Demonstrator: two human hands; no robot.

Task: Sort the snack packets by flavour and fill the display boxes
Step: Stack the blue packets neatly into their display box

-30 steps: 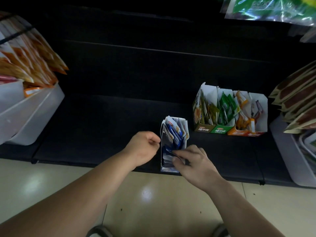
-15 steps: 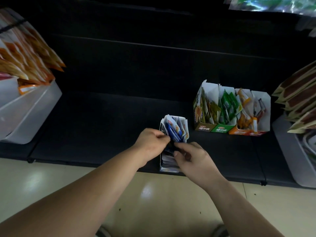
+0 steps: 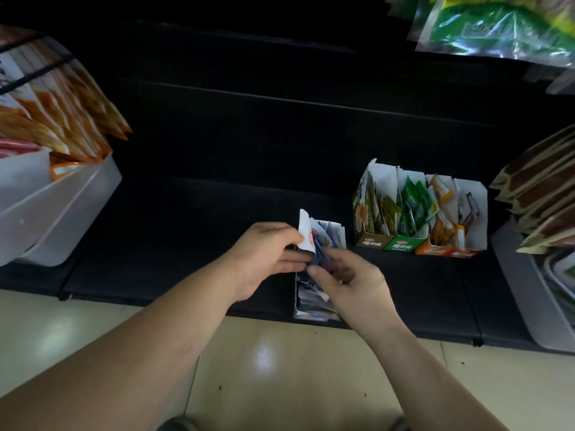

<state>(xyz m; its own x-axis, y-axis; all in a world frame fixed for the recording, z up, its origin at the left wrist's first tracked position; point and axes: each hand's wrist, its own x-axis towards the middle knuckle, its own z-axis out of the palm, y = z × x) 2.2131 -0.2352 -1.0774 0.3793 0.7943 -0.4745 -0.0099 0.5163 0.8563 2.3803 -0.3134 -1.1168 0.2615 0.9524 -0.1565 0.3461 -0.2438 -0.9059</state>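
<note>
Blue packets (image 3: 314, 286) are being packed into the blue display box (image 3: 311, 311) at the black shelf's (image 3: 186, 228) near edge. A white-backed packet (image 3: 306, 233) is being pinched upright by the left hand (image 3: 264, 253), and the others are being gripped by the curled right hand (image 3: 351, 281). The four boxes (image 3: 420, 244) to the right appear already stocked, so this one is likely the last.

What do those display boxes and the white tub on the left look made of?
Display boxes: likely thin printed cardboard, matte white inside, with folded flaps. White tub: probably plastic, smooth and slightly translucent, with rounded moulded corners.
</note>
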